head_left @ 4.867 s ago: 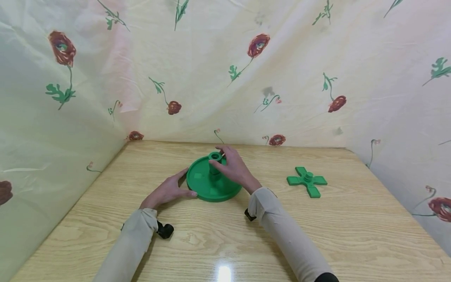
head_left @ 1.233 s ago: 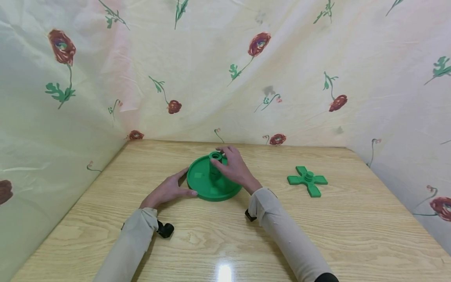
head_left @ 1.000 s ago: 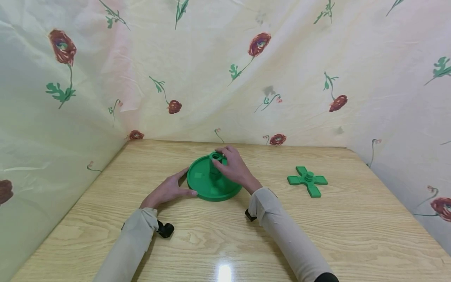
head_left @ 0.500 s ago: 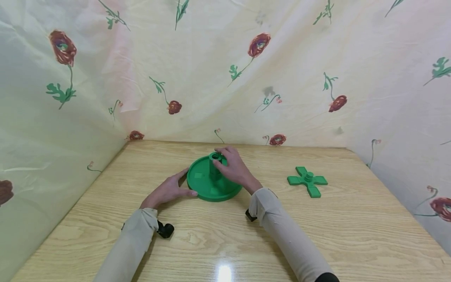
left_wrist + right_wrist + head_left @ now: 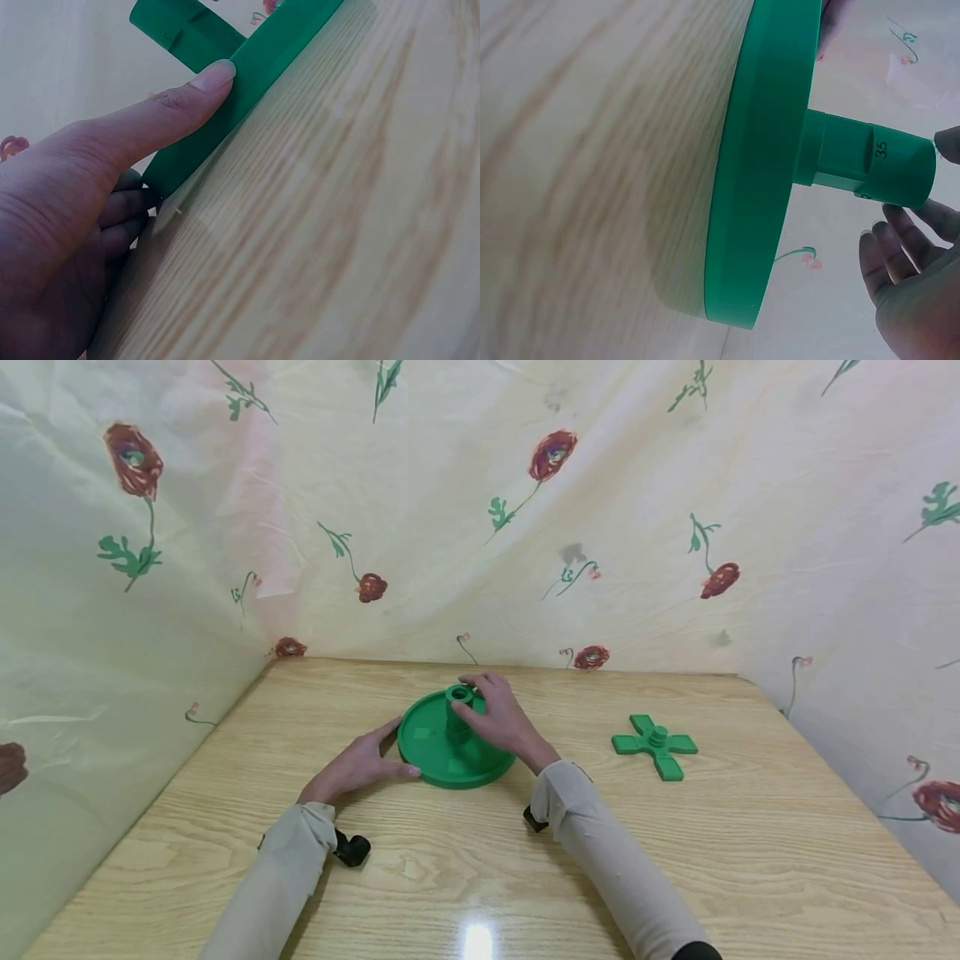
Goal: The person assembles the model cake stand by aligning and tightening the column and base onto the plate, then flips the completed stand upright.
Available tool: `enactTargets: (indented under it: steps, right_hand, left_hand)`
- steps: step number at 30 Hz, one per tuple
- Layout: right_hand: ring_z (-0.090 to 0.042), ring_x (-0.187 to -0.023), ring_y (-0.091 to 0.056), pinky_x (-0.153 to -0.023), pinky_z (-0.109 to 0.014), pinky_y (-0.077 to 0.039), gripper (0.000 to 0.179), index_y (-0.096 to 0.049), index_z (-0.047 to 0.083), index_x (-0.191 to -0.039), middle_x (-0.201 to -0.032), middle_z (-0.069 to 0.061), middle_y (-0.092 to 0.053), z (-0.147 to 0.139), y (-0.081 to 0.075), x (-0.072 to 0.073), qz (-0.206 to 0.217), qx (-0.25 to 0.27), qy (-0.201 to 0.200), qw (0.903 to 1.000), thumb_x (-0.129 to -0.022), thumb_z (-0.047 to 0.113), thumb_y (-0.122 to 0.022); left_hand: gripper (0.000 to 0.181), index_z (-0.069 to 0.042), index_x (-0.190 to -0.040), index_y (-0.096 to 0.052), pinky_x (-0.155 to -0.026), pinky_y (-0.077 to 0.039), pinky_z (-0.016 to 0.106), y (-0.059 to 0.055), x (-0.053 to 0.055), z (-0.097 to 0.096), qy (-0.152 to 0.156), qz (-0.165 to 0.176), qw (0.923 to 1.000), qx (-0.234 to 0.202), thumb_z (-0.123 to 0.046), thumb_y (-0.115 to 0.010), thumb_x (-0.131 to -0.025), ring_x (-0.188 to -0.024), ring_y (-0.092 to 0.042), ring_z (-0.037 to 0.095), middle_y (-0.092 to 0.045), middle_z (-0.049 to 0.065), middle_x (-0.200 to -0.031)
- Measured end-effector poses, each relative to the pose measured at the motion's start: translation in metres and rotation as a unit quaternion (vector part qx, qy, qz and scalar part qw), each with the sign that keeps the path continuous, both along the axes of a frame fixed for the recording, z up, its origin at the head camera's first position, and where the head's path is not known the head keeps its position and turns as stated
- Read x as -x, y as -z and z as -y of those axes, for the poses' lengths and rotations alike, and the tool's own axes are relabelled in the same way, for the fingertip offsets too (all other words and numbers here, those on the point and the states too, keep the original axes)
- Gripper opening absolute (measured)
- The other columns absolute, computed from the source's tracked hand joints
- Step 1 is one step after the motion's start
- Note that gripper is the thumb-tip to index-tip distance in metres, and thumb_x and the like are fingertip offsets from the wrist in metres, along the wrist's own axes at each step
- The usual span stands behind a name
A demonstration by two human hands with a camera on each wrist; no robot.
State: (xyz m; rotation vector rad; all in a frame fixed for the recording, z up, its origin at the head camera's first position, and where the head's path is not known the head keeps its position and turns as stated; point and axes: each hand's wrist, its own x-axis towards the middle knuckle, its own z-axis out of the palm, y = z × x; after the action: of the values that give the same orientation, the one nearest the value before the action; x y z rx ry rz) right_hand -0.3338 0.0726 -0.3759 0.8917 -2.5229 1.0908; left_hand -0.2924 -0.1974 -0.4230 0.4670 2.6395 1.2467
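Note:
A round green base with a raised rim lies flat on the table, and a green tube with a hollow top stands upright at its middle. My left hand holds the base's rim, thumb at the front and fingers round the far left side. In the left wrist view the thumb presses the base's side wall. Thumb and fingers of my right hand pinch the tube near its top. The right wrist view shows the tube marked "35". Where tube and base meet is partly hidden in the head view.
A green cross-shaped piece with a short round stud lies at the right of the wooden table. A pale curtain with red flowers hangs behind and at both sides. Black devices sit at both wrists.
The right thumb and fingers have shifted slightly at the tube's top. The left hand, the base and the cross-shaped piece have stayed in place.

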Motion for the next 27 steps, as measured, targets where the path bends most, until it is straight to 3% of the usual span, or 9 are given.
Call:
enactTargets:
  steps: [13,20,27]
  right_hand:
    - [-0.034,-0.118,-0.054,-0.100,-0.050,-0.049,0.047,-0.060,-0.002,-0.138,-0.130,-0.019,-0.058,0.0011,0.0010,-0.0004,0.029,0.004,0.024,0.9993,-0.102,0.027,-0.068]
    - [-0.035,-0.118,-0.055,-0.100,-0.049,-0.048,0.042,-0.060,-0.004,-0.137,-0.128,-0.020,-0.060,0.0016,0.0022,0.0016,0.013,0.008,0.005,0.9999,-0.103,0.020,-0.066]
    - [-0.035,-0.114,-0.056,-0.097,-0.049,-0.049,0.044,-0.059,-0.004,-0.135,-0.127,-0.021,-0.058,0.0020,0.0021,0.0004,0.013,0.012,0.012,0.9998,-0.102,0.022,-0.069]
  left_hand:
    - [0.113,-0.007,-0.166,-0.017,-0.121,-0.019,0.060,0.0014,0.0003,0.0000,0.002,-0.001,1.0000,-0.001,-0.052,-0.083,-0.086,-0.154,-0.017,0.039,-0.021,0.019,-0.168]
    - [0.113,-0.007,-0.166,-0.018,-0.121,-0.019,0.060,0.0029,0.0014,0.0006,0.001,0.000,1.0000,-0.001,-0.052,-0.083,-0.086,-0.154,-0.017,0.039,-0.021,0.020,-0.168]
    - [0.114,-0.009,-0.167,-0.018,-0.121,-0.019,0.059,0.0012,0.0011,0.0000,-0.001,-0.002,1.0000,-0.001,-0.052,-0.084,-0.085,-0.155,-0.018,0.037,-0.022,0.018,-0.169]
